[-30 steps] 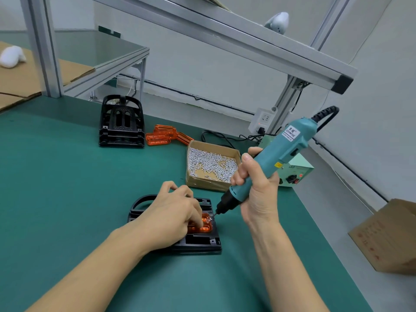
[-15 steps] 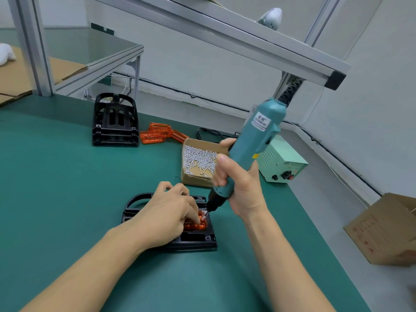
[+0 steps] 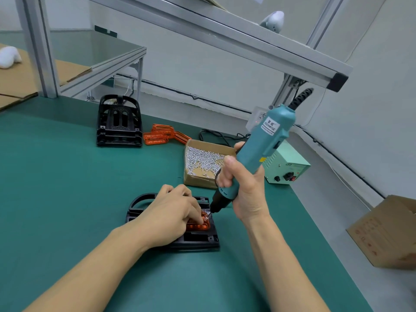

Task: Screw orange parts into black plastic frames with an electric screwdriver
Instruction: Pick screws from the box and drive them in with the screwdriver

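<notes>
On the green bench, the left hand (image 3: 173, 212) lies over the black frame (image 3: 195, 238), its fingers curled down and pinching at the orange part (image 3: 198, 226) seated in it, probably steadying a screw, though the screw itself is too small to make out. Just to the right, the driver (image 3: 254, 158) leans in at a slant, its bit touching or nearly touching the part right beside those fingertips. The right hand (image 3: 244, 192) is wrapped tight around the driver's barrel. The risk I see is the tilt: driven at that angle, the bit could skid off the head and nick a finger, or the screw could bite crooked and strip the plastic. The part sits mostly under the left hand, only its right end showing.
</notes>
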### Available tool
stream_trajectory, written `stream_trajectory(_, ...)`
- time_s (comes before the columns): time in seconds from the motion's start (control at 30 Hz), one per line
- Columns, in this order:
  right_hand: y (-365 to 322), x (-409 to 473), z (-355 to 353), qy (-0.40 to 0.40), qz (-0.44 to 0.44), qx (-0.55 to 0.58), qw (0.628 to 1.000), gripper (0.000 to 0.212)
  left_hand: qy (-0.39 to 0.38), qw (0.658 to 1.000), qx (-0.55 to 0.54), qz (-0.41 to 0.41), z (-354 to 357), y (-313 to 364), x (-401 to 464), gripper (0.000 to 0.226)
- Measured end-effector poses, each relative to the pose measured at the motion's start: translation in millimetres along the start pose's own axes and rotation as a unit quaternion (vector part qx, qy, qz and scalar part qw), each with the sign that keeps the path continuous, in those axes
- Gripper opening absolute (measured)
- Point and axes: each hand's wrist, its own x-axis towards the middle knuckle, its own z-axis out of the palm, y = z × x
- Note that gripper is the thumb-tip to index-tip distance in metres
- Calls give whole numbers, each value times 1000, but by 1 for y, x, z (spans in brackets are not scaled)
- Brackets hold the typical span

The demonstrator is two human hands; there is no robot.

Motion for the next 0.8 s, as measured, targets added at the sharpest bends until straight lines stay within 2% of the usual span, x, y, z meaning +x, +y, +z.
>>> stream_trajectory(0.2,-1,1,1,-9,12,-2,1000,24,-2,1000,-9,-12,0,1,1,42)
stream_trajectory(0.47,-7,-1,2,-88,18,2,996,14,-4,1000,-18,-20,-1,1,-1,45)
stream_trajectory(0.7,-4,-2,-6,-5,15,64,998,26,12,999,-30,-20,1,1,-2,43)
stream_trajectory(0.8,-4,-4,-11,-8,9,87,996,26,12,1000,-24,-12,1,2,-1,43)
